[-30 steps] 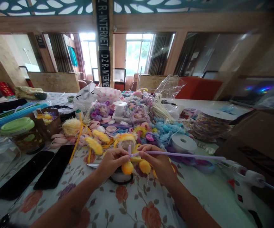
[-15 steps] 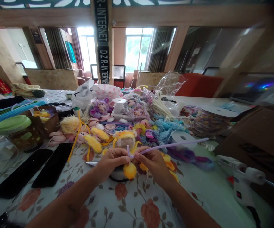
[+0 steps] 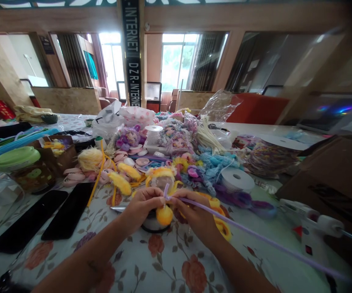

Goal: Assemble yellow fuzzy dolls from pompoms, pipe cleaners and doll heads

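"So, where's the lilac pipe cleaner (image 3: 231,222)?"

"Between the two hands, at the centre of the clock. Its short bent end stands up towards twelve; the long part runs past the right hand out to four."

"And the fingers?"

"Left hand (image 3: 142,205), coming in from eight: thumb and forefinger pinched together on the pipe cleaner right by the bend, the others curled under. Right hand (image 3: 196,209), from four: thumb and forefinger closed on it too, just beside the left fingertips."

"What's that round thing at six?"

"A yellow pompom (image 3: 164,215), just below the fingertips. Whether it's attached to anything, I can't tell."

"Further out?"

"At twelve, a yellow-trimmed piece (image 3: 160,173) just beyond the hands, and behind it a heap with long-haired doll heads (image 3: 178,141). Fuzzy yellow pieces (image 3: 120,184) lie towards ten. A white ribbon spool (image 3: 232,184) sits a little before three, with purple fluff (image 3: 257,207) near it."

"Anything at the edges?"

"Out at three, a white glue gun (image 3: 309,223); the pipe cleaner's long end crosses in front of its handle. Around nine, two black phones (image 3: 68,211) lie side by side on the floral tablecloth (image 3: 130,248), near a green-lidded jar (image 3: 31,177)."
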The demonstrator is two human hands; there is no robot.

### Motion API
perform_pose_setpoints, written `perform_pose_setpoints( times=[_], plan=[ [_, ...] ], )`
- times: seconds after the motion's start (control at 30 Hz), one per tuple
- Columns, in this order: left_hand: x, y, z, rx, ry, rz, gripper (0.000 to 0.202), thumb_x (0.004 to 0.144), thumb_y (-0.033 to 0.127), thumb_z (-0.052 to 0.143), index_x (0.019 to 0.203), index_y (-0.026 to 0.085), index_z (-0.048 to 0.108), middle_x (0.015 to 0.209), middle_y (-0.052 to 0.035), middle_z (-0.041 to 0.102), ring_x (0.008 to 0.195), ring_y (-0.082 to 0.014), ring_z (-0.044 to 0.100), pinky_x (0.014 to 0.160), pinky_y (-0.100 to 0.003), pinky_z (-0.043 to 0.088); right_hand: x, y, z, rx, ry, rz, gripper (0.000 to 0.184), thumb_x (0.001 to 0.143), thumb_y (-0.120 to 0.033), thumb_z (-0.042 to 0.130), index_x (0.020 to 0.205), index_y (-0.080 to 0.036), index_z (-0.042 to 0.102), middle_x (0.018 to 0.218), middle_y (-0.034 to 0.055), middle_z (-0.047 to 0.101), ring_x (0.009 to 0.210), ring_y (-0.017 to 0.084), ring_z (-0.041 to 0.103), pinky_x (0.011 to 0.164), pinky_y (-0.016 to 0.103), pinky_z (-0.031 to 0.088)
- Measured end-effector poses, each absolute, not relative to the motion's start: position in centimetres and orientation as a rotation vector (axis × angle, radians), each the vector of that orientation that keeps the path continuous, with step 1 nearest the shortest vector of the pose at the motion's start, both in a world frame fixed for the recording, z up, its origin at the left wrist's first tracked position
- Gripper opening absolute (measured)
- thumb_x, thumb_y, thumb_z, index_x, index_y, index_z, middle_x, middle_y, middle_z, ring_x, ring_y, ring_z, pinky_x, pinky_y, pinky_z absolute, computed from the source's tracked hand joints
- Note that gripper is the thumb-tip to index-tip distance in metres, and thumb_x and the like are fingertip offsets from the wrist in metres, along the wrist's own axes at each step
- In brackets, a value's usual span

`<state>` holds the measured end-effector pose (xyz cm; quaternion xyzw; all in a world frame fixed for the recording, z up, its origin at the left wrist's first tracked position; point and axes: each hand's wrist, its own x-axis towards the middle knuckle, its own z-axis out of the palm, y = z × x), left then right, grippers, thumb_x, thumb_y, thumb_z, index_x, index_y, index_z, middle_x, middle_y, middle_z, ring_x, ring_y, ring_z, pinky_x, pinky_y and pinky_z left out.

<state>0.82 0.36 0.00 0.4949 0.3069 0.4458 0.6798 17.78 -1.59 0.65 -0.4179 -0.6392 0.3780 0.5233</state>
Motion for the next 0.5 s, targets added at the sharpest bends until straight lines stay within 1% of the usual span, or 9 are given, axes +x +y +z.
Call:
perform_pose_setpoints(
  times=[0.07,0.13,0.2,0.33,0.43,0.5],
  plan=[
    [0.76,0.44,-0.05,1.124,0.666,0.949,0.017,0.071,0.027,0.07,0.07,0.013,0.061,0.063,0.0019,0.053,0.057,-0.0065,0.041,0.055,-0.019,0.031,17.98,-1.51,0.83,-1.006,-1.504,1.024,0.024,0.081,-0.041,0.061,0.075,-0.018,0.063,0.054,-0.0013,0.055,0.039,0.009,0.043,0.037,0.023,0.033],
    [0.77,0.58,-0.17,1.16,0.686,0.929,0.017,0.07,0.027,0.07,0.069,0.013,0.061,0.062,0.0021,0.052,0.056,-0.0065,0.04,0.054,-0.02,0.029,18.12,-1.5,1.05,-1.011,-1.518,1.023,0.023,0.082,-0.04,0.061,0.074,-0.018,0.061,0.055,-0.0017,0.054,0.041,0.01,0.043,0.038,0.023,0.033],
    [0.85,0.74,-0.34,1.205,0.737,0.929,0.018,0.069,0.028,0.07,0.068,0.013,0.06,0.06,0.003,0.051,0.054,-0.0062,0.037,0.053,-0.02,0.027,18.15,-1.59,1.27,-1.017,-1.564,0.889,0.02,0.083,-0.036,0.06,0.073,-0.018,0.06,0.058,-0.0007,0.055,0.048,0.011,0.048,0.043,0.024,0.037],
    [1.1,0.79,-0.56,1.304,0.837,0.94,0.02,0.071,0.031,0.067,0.07,0.013,0.059,0.059,0.0036,0.048,0.054,-0.0064,0.036,0.05,-0.02,0.025,17.9,-1.95,1.32,-0.95,-1.647,0.589,0.016,0.086,-0.028,0.056,0.074,-0.02,0.062,0.07,0.0028,0.062,0.067,0.016,0.058,0.061,0.029,0.046],
    [1.23,0.57,-0.39,1.349,0.894,0.997,0.022,0.072,0.033,0.067,0.072,0.013,0.06,0.061,0.0032,0.049,0.055,-0.0069,0.037,0.05,-0.02,0.026,17.72,-2.12,0.94,-0.836,-1.708,0.479,0.012,0.086,-0.021,0.056,0.078,-0.021,0.065,0.08,0.0052,0.065,0.076,0.018,0.061,0.07,0.032,0.048],
    [1.26,0.45,-0.21,1.34,0.917,1.046,0.022,0.072,0.033,0.067,0.072,0.013,0.06,0.062,0.0027,0.05,0.056,-0.0071,0.038,0.051,-0.019,0.028,17.75,-2.12,0.65,-0.762,-1.746,0.46,0.01,0.085,-0.018,0.058,0.082,-0.021,0.067,0.084,0.0054,0.065,0.079,0.018,0.062,0.071,0.031,0.049]
  ],
)
